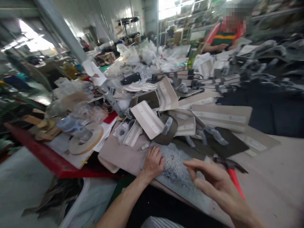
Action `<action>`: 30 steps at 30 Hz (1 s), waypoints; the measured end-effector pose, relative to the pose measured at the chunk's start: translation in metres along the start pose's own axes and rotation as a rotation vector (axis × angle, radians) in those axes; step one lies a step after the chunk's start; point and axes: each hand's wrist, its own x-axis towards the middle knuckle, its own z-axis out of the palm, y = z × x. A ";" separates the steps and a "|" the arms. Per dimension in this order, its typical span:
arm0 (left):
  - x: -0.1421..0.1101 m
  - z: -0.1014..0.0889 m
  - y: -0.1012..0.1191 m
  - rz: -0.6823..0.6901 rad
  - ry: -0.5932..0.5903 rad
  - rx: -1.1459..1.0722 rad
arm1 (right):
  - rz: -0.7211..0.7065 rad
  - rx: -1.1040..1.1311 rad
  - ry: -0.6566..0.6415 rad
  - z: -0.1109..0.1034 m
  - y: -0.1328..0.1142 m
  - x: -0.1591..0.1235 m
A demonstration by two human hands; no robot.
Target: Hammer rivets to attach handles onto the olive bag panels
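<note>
Rests the left hand (pixel 154 163), with bent fingers and any pinch impossible to tell, beside shiny bits (pixel 175 161) on the grey sheet (pixel 180 185); holds the right hand (pixel 213 180) opposite, curled with thumb and forefinger apart. Has 1 red-handled hammer (pixel 234 179) beside that hand, pale panels (pixel 147 118) beyond, 1 co-worker (pixel 223 38) farther off.

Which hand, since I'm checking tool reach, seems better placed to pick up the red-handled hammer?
Probably the right hand: it is beside the hammer, whereas the left hand is farther off, across the small pieces.
</note>
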 end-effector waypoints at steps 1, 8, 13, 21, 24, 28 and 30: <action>-0.001 -0.001 -0.003 0.016 0.032 -0.017 | 0.053 -0.023 -0.001 0.007 0.010 -0.003; 0.004 -0.043 -0.060 -0.236 0.033 0.150 | 0.347 -0.513 0.355 0.007 0.091 -0.064; 0.022 -0.055 -0.092 -0.182 -0.344 0.226 | 0.565 -0.657 0.382 -0.014 0.106 -0.090; 0.028 -0.051 -0.080 -0.163 -0.342 0.304 | 0.431 -0.641 0.305 0.021 0.079 -0.064; 0.032 -0.050 -0.072 -0.341 -0.217 0.118 | 0.430 -0.634 0.293 0.031 0.074 -0.051; 0.026 -0.047 -0.049 -0.343 -0.046 -0.132 | 0.427 -0.637 0.356 0.022 0.080 -0.021; 0.022 -0.045 -0.034 -0.272 0.055 -0.199 | 0.439 -0.675 0.406 0.005 0.086 0.000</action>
